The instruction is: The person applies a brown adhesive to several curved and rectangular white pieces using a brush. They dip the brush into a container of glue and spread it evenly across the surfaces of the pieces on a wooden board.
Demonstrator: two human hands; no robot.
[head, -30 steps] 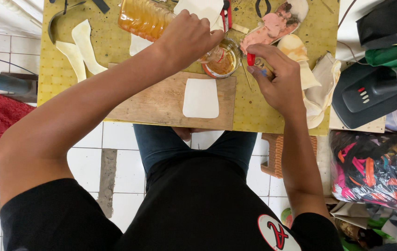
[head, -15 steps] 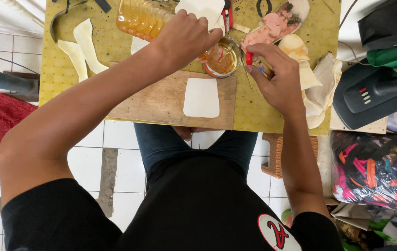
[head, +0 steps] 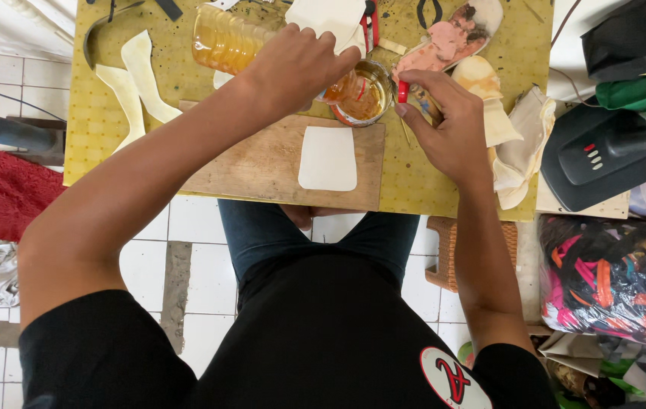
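Observation:
My left hand (head: 296, 64) grips a clear plastic bottle (head: 224, 38) of amber liquid, tilted on its side with its mouth over a small round tin (head: 364, 95). The tin holds the same amber liquid. My right hand (head: 451, 125) is closed around a thin red-handled tool (head: 402, 91) just right of the tin. A pale rounded cut piece (head: 327, 157) lies on a wooden board (head: 255, 163) in front of me.
The yellow pegboard table (head: 88, 129) carries pale curved cut pieces (head: 137, 76), a shoe sole (head: 451, 34), cream fabric scraps (head: 519, 144) and pliers. A black machine (head: 603, 155) and a bag of coloured material (head: 610, 280) stand to the right. A red mat (head: 1, 193) lies left.

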